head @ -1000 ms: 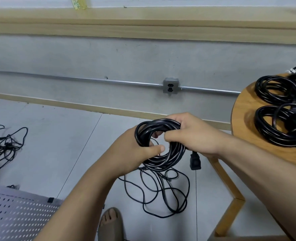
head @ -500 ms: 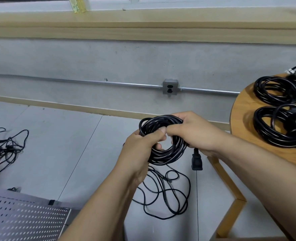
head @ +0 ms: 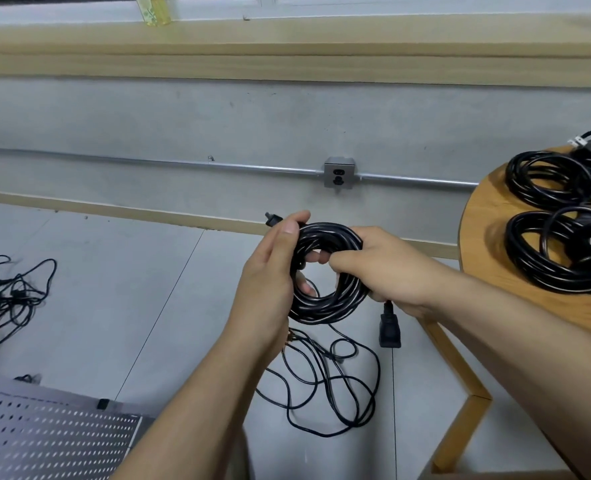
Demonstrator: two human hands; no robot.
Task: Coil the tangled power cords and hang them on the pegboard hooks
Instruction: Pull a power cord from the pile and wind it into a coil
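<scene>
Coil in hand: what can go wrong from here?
1. No tie shows on the coil; only the left hand and right hand hold its loops, so a slack grip could let them spring apart.
2. The connector dangles below the right hand and may swing or snag.
3. The loose cord on the floor underneath is a likely trip hazard.

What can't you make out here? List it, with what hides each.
Head view only.
- Pegboard: cut by the bottom and left edges; no hooks show.
- Coils on the table: cut by the right edge; count unclear.
- Floor tangle: cut by the left edge.
- Left hand: its fingers are mostly behind the held coil.
- Plug above that hand: mostly hidden by it.
</scene>
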